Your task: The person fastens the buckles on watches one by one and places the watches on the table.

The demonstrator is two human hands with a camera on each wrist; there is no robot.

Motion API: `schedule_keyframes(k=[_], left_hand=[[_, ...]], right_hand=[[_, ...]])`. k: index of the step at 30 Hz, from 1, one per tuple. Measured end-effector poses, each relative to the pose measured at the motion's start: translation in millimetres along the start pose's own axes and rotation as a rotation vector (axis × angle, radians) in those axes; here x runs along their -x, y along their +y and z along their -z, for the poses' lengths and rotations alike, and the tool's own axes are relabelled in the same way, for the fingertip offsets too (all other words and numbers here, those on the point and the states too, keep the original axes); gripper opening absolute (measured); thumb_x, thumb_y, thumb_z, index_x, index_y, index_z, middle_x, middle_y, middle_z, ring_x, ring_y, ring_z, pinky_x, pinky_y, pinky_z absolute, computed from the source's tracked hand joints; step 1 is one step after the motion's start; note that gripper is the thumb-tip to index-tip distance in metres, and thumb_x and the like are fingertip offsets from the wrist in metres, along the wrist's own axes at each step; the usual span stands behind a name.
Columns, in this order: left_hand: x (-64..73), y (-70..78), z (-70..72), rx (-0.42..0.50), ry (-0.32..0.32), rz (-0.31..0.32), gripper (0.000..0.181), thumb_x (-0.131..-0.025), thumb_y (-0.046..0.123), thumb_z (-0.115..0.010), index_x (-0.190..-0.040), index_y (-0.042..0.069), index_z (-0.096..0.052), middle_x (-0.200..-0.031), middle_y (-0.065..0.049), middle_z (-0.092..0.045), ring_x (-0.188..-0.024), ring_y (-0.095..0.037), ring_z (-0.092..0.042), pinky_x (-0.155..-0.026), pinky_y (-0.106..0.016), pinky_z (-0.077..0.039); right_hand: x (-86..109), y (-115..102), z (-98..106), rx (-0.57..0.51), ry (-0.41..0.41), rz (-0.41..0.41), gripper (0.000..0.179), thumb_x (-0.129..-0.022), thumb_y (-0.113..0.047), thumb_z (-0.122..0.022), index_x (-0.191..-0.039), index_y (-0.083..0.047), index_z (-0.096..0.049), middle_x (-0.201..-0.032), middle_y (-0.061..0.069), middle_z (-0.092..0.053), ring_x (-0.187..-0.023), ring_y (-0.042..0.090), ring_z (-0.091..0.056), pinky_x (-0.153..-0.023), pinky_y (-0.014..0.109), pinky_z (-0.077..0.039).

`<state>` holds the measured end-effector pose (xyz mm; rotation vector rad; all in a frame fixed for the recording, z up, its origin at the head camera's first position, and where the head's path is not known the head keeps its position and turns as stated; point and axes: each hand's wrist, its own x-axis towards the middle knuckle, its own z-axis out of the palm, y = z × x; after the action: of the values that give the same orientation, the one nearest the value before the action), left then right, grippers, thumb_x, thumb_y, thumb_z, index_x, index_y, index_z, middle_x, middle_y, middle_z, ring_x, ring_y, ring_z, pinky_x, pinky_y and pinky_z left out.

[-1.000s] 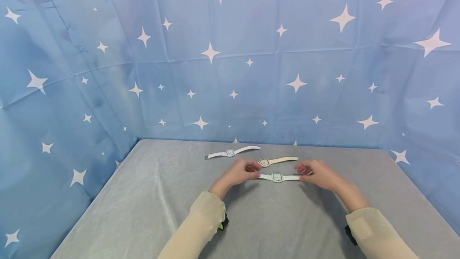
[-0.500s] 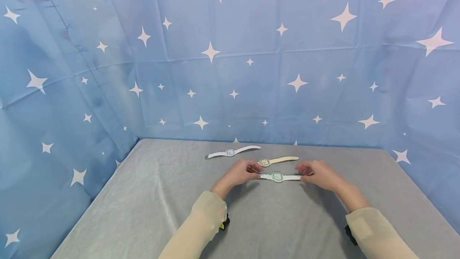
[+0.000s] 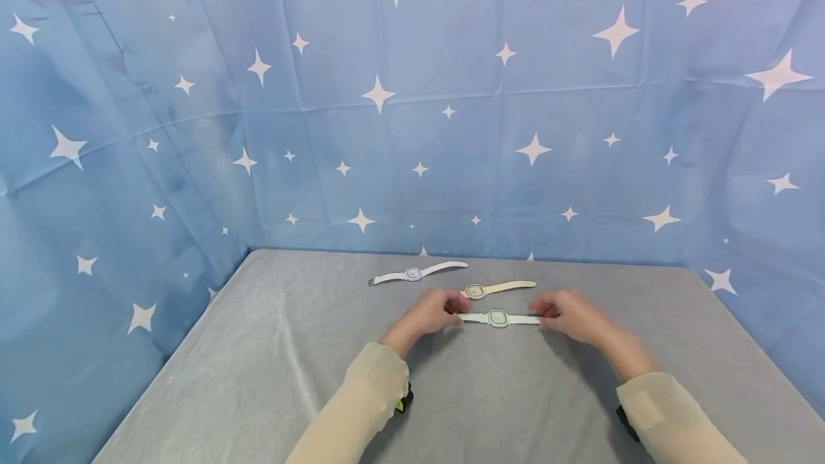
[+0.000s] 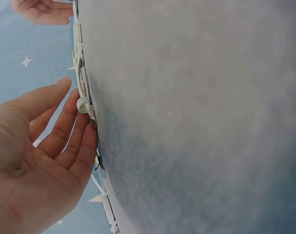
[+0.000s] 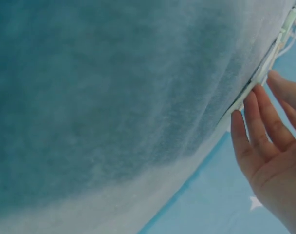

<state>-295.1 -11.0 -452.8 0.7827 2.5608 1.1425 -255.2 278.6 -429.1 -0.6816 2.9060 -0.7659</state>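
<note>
A pale green wristwatch (image 3: 498, 318) lies stretched out sideways on the grey cloth, between the two hands. The left hand (image 3: 433, 311) is at its buckle end; in the left wrist view, the fingertips touch the buckle while the thumb stands apart. At the other strap end is the right hand (image 3: 573, 315), its fingertips against the strap in the right wrist view and its thumb spread away from them. Just behind lies a cream-yellow wristwatch (image 3: 475, 291), its left strap partly hidden by the left hand. Farther back and left is a white wristwatch (image 3: 413, 274).
Grey cloth (image 3: 258, 378) covers the table, whose back edge runs behind the white watch. A blue curtain with white stars (image 3: 412, 127) hangs at the back and sides. Dark wrist gear (image 3: 404, 399) shows beneath the left sleeve.
The left thumb and fingers have loosened and shifted slightly off the green watch's buckle end, baring more of it. The watches and the right hand stay almost where they were.
</note>
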Motion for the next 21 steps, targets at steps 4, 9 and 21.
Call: schedule_keyframes(k=[4,9,21], left_hand=[[0.0,0.8,-1.9,-0.079,-0.024,0.006,0.028,-0.08,-0.001,-0.08,-0.107,0.008,-0.073,-0.098,-0.005,-0.073,-0.087,-0.009,-0.063,-0.076,-0.018,-0.048],[-1.2,2.7,-4.6,-0.157,-0.057,-0.014,0.024,-0.079,-0.003,-0.079,-0.098,0.011,-0.073,-0.09,0.0,-0.071,-0.077,-0.003,-0.056,-0.071,-0.016,-0.046],[-0.4,6.1,-5.0,-0.168,-0.07,0.001,0.017,-0.083,-0.002,-0.077,-0.091,0.012,-0.073,-0.088,0.001,-0.071,-0.074,-0.002,-0.055,-0.069,-0.016,-0.046]], right_hand=[[-0.6,-2.0,-3.4,0.029,-0.014,0.003,0.012,-0.082,-0.001,-0.076,-0.091,-0.008,-0.073,-0.082,0.0,-0.071,-0.073,0.008,-0.061,-0.062,0.024,-0.05],[-0.6,-3.9,-5.7,0.057,-0.049,-0.003,0.014,-0.08,-0.002,-0.079,-0.084,-0.012,-0.07,-0.076,-0.006,-0.066,-0.067,0.002,-0.054,-0.059,0.022,-0.046],[0.1,-10.0,-2.2,0.072,-0.04,-0.012,0.013,-0.08,-0.003,-0.08,-0.085,-0.012,-0.07,-0.076,-0.005,-0.065,-0.068,0.004,-0.054,-0.06,0.023,-0.045]])
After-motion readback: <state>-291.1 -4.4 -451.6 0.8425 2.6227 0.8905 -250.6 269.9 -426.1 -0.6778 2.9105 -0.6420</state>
